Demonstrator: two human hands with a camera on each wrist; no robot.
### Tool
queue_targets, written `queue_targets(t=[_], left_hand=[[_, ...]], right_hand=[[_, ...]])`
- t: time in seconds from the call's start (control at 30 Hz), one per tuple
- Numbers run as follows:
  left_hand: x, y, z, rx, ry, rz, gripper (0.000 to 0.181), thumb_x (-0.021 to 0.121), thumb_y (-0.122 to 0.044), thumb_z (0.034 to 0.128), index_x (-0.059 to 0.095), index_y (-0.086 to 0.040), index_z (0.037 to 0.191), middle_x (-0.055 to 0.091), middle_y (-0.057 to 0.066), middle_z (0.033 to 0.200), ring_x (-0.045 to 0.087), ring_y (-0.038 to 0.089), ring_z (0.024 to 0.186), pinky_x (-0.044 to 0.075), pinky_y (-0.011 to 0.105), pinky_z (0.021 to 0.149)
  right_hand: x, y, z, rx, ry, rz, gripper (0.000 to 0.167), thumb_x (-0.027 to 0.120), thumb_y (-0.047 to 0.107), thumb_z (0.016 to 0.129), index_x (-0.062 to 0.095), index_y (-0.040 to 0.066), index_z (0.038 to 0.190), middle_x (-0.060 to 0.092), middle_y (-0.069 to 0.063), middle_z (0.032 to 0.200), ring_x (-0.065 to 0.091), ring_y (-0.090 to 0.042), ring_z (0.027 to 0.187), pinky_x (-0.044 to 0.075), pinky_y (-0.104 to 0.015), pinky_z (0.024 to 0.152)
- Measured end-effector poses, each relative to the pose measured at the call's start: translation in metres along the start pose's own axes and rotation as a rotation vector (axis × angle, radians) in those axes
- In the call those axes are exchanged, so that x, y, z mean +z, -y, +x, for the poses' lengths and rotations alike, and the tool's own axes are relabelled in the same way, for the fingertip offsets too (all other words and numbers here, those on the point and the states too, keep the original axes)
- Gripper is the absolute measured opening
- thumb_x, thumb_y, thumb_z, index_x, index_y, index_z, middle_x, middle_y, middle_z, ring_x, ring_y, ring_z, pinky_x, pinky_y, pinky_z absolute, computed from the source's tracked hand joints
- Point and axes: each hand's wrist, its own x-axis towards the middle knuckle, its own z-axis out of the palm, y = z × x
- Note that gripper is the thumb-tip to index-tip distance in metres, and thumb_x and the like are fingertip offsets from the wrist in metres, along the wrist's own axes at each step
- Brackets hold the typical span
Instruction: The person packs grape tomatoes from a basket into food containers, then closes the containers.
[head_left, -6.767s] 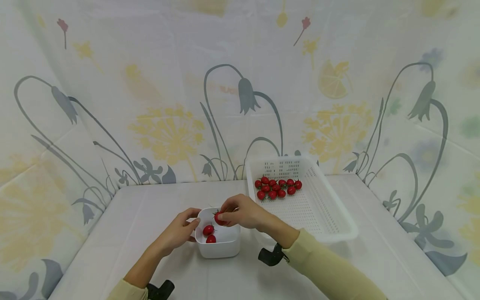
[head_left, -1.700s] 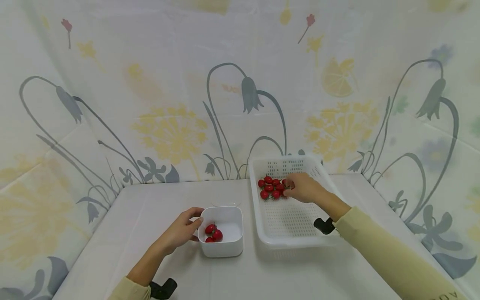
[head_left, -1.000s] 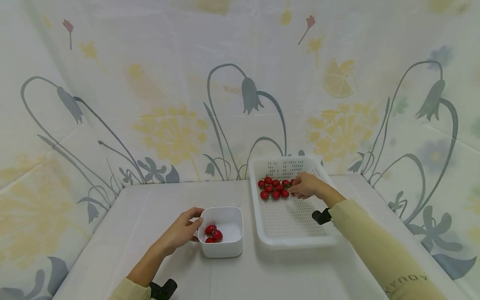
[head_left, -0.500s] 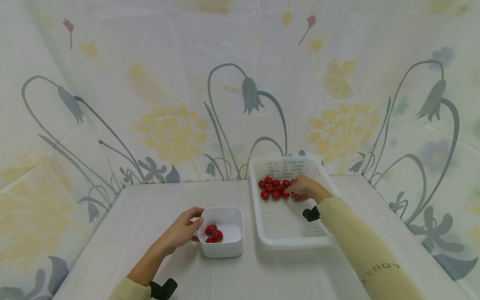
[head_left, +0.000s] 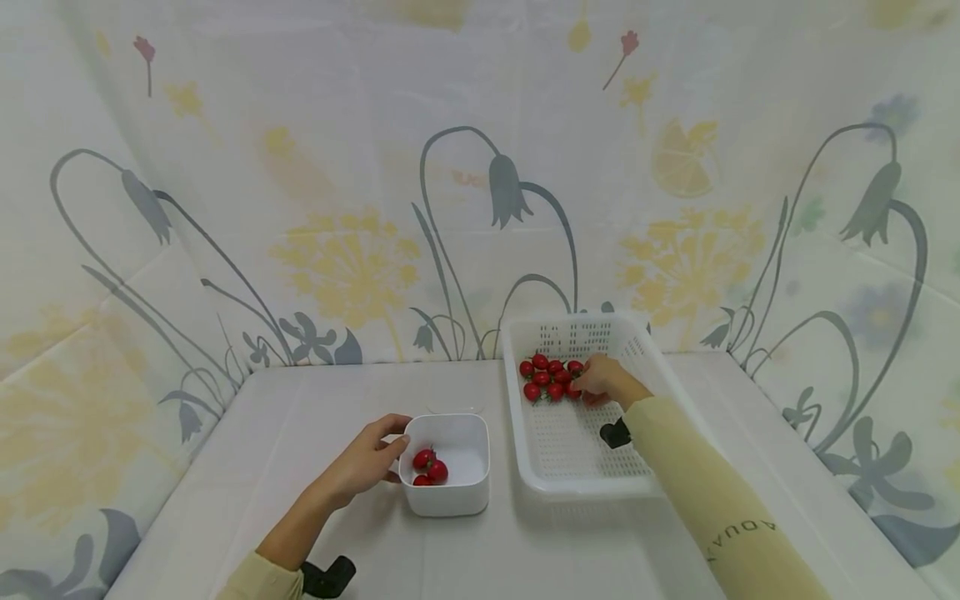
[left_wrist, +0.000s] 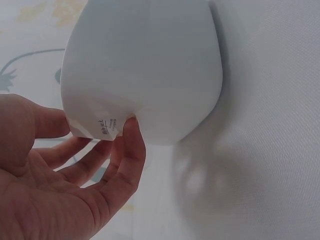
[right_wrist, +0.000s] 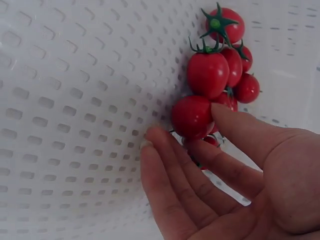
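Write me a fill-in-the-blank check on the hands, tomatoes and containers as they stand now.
1. The left hand grips the small white rounded-square box, where ____ glossy red tomatoes are visible.
2. In the head view, this box stands to the ____ of the large white perforated rectangular plastic basket.
3. Inside the basket, the right hand touches a round, red ____.
4. In the right wrist view, the star-shaped, leafy tomato tops are coloured ____.

Missing words: three; left; tomato; green.
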Motion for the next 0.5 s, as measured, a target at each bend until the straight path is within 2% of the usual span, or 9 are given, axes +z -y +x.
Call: queue_targets(t=[0.2,0.5], left_hand=[[0.0,-0.0001,0.0008,0.005,0.004,-0.001,0.037,0.052,-0.012,0.1064,0.051,0.0,0.142,0.052,0.022,0.144,0.066,0.032,0.106,0.063,0.045,0.079],[0.0,-0.0005,0.0002,0.004,0.002,-0.006,0.036,0.052,-0.011,0.1064,0.052,0.0,0.141,0.052,0.022,0.143,0.065,0.037,0.109,0.063,0.046,0.079]], right_hand=[[0.0001,0.0019,-0.0015,-0.019,0.019,-0.013,0.015,0.077,0.002,0.086,0.066,-0.006,0.093,0.067,-0.014,0.081,0.068,-0.019,0.067,0.063,-0.034,0.066],[0.0008,0.0047,-0.0081,-0.075,0.05,-0.045,0.016,0.079,0.002,0.085,0.071,-0.008,0.094,0.073,-0.017,0.085,0.072,-0.022,0.071,0.064,-0.035,0.069]])
